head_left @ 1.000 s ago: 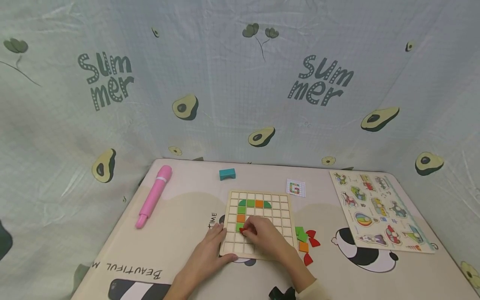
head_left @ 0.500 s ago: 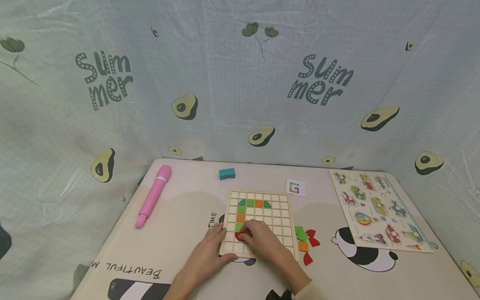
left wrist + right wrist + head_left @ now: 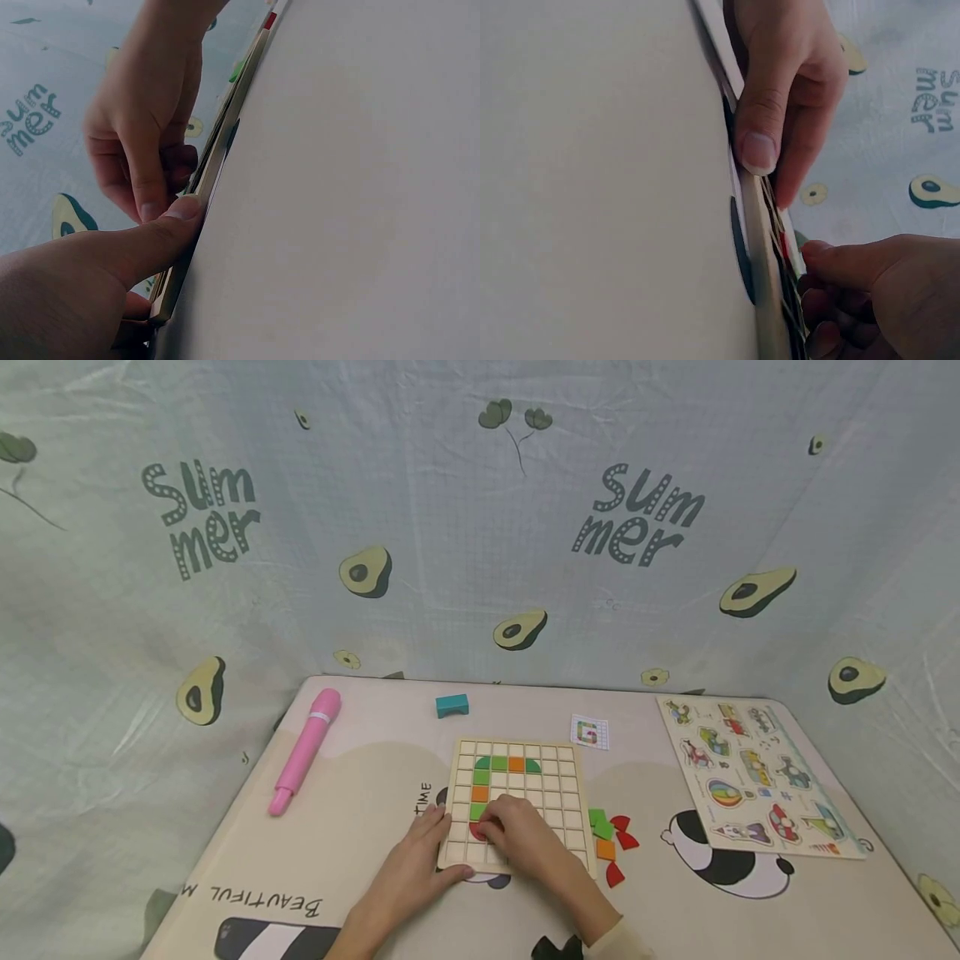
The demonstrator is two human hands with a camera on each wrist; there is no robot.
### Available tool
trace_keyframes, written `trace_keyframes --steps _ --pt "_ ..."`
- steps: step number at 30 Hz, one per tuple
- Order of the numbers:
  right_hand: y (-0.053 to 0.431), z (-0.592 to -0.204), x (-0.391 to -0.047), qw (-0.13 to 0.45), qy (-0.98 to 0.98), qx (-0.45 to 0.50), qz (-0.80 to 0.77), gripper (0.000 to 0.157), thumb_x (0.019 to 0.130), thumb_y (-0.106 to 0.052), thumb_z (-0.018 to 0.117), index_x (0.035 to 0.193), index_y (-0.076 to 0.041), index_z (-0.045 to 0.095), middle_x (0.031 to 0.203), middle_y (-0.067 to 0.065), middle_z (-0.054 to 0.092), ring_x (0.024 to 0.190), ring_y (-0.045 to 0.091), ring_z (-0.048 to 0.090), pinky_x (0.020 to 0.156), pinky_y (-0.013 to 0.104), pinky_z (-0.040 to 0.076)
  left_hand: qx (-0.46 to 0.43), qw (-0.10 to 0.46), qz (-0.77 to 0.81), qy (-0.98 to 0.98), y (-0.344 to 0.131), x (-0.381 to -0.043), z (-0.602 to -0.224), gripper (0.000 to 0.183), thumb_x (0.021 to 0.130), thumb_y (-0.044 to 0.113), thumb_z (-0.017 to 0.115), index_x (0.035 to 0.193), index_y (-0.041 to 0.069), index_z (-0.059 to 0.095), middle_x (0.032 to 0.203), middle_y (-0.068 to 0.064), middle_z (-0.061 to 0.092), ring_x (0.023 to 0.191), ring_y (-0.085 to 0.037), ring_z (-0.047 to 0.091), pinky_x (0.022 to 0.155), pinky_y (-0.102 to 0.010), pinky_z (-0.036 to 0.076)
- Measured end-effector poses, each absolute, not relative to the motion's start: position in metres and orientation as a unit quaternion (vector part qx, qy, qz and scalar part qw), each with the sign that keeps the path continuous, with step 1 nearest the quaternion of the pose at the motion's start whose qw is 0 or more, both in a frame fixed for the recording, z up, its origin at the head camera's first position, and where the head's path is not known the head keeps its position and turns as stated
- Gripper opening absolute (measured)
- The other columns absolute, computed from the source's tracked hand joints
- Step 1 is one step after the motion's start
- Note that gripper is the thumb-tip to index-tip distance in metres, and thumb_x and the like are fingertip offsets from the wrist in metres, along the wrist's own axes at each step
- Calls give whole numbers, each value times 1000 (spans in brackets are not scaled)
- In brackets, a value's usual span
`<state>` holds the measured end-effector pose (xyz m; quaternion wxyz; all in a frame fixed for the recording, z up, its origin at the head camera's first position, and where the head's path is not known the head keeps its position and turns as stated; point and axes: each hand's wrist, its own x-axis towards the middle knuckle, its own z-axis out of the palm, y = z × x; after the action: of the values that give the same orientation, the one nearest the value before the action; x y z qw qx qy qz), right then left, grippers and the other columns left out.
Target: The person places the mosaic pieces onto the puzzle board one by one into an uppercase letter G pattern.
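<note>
A wooden grid board (image 3: 551,783) lies flat, with green and orange square tiles (image 3: 479,794) and dark green rounded tiles (image 3: 533,766) forming a bent line. My left hand (image 3: 412,860) rests at its near left corner, fingers straight along the left side and thumb (image 3: 169,225) on the front edge. Below the lowest green square, my right hand (image 3: 528,835) pinches a red rounded tile (image 3: 476,832) low at the board with thumb and index finger. The hand covers part of that tile. In the right wrist view the thumb tip meets the red tile (image 3: 784,244).
Loose green, orange and red tiles (image 3: 606,850) lie right of the board. A small pattern card (image 3: 589,732) and a teal block (image 3: 452,706) sit behind it. A pink stick-shaped thing (image 3: 306,752) is at left, a picture puzzle board (image 3: 757,777) at right.
The red tile, earlier tilted between the right fingertips, has moved slightly left and down into the square below the green one. The left hand stays at the corner.
</note>
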<state>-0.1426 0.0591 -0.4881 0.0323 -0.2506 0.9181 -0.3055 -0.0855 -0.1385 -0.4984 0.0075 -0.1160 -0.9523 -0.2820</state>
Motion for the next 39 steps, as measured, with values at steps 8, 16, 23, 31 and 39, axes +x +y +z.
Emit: trace_keyframes --steps 8,16,23,31,39 --pt "71 -476 -145 9 915 -229 -332 14 93 -23 71 104 -13 73 83 -10 61 73 3 51 65 15 50 -112 2 -281 -953 -138 -85 -497 83 79 46 81 141 -1 54 149 -19 52 146 -36 41 116 -51 41" --pt "87 -468 -150 -27 912 -217 -347 21 89 -17 75 108 -8 71 92 -4 66 76 6 55 65 17 52 -114 9 -286 -951 -138 -86 -499 83 79 46 81 141 -2 54 149 -19 52 146 -37 41 117 -52 39" --pt "105 -464 -154 -54 913 -194 -353 23 86 -13 77 107 -5 70 93 1 66 77 11 58 66 19 53 -119 9 -290 -950 -136 -86 -499 83 78 46 82 141 -2 54 148 -19 53 145 -37 41 117 -52 40" --pt "133 -463 -156 -65 918 -172 -351 27 86 -14 77 111 -5 69 100 5 67 81 10 56 67 22 53 -114 9 -283 -952 -137 -84 -497 84 78 47 82 140 -2 55 149 -18 53 145 -36 41 117 -51 40" --pt "162 -465 -151 -43 932 -128 -336 31 87 -17 76 115 -4 68 105 6 65 84 12 55 70 23 53 -110 8 -284 -952 -138 -83 -497 83 78 47 81 140 -1 54 149 -18 52 146 -36 41 118 -50 39"
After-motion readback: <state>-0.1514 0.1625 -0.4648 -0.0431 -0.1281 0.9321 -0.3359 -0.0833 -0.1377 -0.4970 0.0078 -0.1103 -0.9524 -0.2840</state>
